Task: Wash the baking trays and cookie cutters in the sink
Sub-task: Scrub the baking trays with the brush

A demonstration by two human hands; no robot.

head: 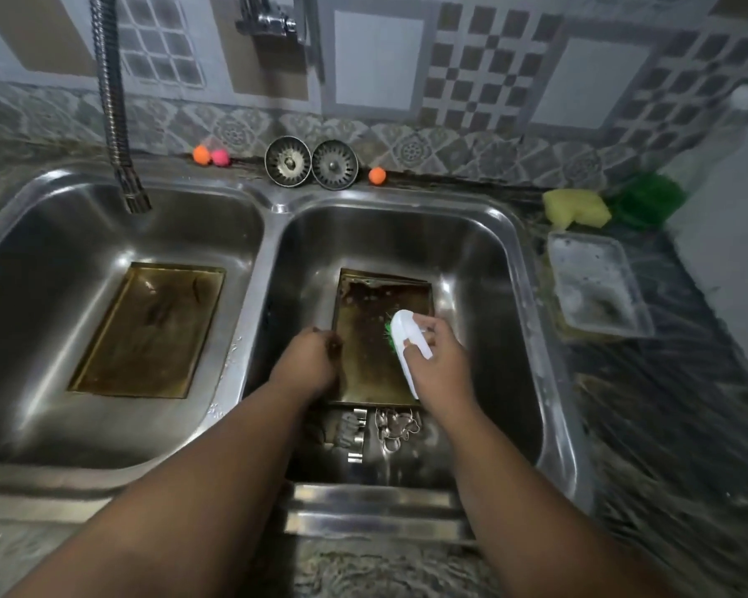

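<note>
The right grip (439, 360) is clenched round a white brush (409, 338), whose green bristles press on the tray (363, 373) lying flat in the right basin (493, 295). The left grip (316, 360), across the tray from the right one, grasps the tray's left rim with curled fingers and appears to steady it. The tray's far half, beyond both grips, is dark with baked-on grime.

The step in hand looks like scrubbing this tray. To do it well, keep the left grip firm on the rim so the tray does not slide on the steel. Work the bristles from the right grip's place outward to the stained far corners in short, overlapping strokes. Tilt the brush to get into the raised rim, where residue tends to collect.

The cutters (389, 425) lie in a loose heap just behind the grips, touching or nearly touching the tray's near edge. A backward stroke could knock them, and their thin edges are probably sharp. The basin wall stands close to the right of the right grip, so there is little room that way. There is more room ahead of the grips. The second tray (147, 330) waits in the left basin, well to the left of the left grip, under the hose (117, 123).
</note>
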